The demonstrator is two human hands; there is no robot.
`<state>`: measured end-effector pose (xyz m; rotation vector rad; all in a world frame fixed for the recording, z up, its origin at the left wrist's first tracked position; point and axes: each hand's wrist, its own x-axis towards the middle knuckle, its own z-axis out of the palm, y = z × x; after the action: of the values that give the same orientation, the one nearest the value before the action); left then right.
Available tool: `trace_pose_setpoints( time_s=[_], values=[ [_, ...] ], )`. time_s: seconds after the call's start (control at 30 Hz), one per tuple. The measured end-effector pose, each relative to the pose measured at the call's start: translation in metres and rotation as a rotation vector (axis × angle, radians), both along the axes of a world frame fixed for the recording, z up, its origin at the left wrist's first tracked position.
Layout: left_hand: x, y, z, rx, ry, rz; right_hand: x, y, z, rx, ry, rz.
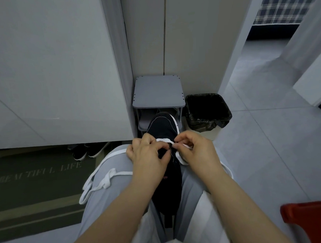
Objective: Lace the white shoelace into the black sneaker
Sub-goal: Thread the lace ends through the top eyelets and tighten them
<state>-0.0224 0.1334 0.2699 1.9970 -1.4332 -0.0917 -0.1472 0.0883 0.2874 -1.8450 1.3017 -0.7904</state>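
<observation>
A black sneaker (162, 126) with a white sole edge lies between my knees, toe pointing away from me. The white shoelace (103, 182) crosses the sneaker near its lowest eyelets and trails in loops over my left thigh. My left hand (148, 155) grips the sneaker's left eyelet flap, fingers curled at the tongue. On the other side, my right hand (194, 149) pinches the lace at the right eyelets, and a loop of lace hangs below its fingers. The eyelets themselves are hidden by my fingers.
A small grey shoe rack (158, 91) stands just beyond the sneaker, a black-lined bin (207, 111) to its right. A dark doormat (38, 183) and a pair of shoes (88, 151) lie to the left. A red stool (310, 221) sits at the lower right.
</observation>
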Motion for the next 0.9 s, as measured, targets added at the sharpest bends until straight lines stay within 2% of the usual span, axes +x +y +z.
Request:
trace_pose_setpoints(
  time_s=[0.07, 0.17, 0.27, 0.37, 0.47, 0.53, 0.63, 0.73, 0.8, 0.9],
  values=[
    [0.002, 0.004, 0.001, 0.015, -0.024, -0.023, 0.0, -0.001, 0.0, -0.034, -0.012, -0.044],
    [0.012, 0.014, 0.006, 0.043, -0.052, -0.082, 0.002, -0.006, 0.003, -0.05, 0.071, -0.027],
    [0.024, 0.027, 0.021, 0.089, 0.036, -0.16, 0.006, -0.009, 0.007, -0.051, 0.12, 0.032],
    [0.034, 0.04, 0.041, 0.124, 0.291, -0.273, 0.01, -0.009, 0.01, -0.015, 0.145, 0.076],
    [0.035, 0.048, 0.058, 0.112, 0.718, -0.365, 0.014, -0.009, 0.015, -0.014, 0.216, 0.112],
    [0.032, 0.048, 0.06, 0.099, 0.923, -0.387, 0.018, -0.011, 0.021, 0.0, 0.308, 0.117],
    [0.028, 0.042, 0.054, 0.111, 1.043, -0.357, 0.025, -0.016, 0.03, 0.018, 0.478, 0.151],
    [0.026, 0.035, 0.05, 0.049, 1.202, -0.313, 0.026, -0.02, 0.038, 0.044, 0.479, 0.186],
    [0.026, 0.033, 0.051, 0.016, 1.157, -0.281, 0.023, -0.021, 0.042, 0.049, 0.447, 0.207],
    [0.033, 0.032, 0.05, 0.082, 0.776, -0.254, 0.017, -0.021, 0.045, 0.058, 0.335, 0.261]
  ],
)
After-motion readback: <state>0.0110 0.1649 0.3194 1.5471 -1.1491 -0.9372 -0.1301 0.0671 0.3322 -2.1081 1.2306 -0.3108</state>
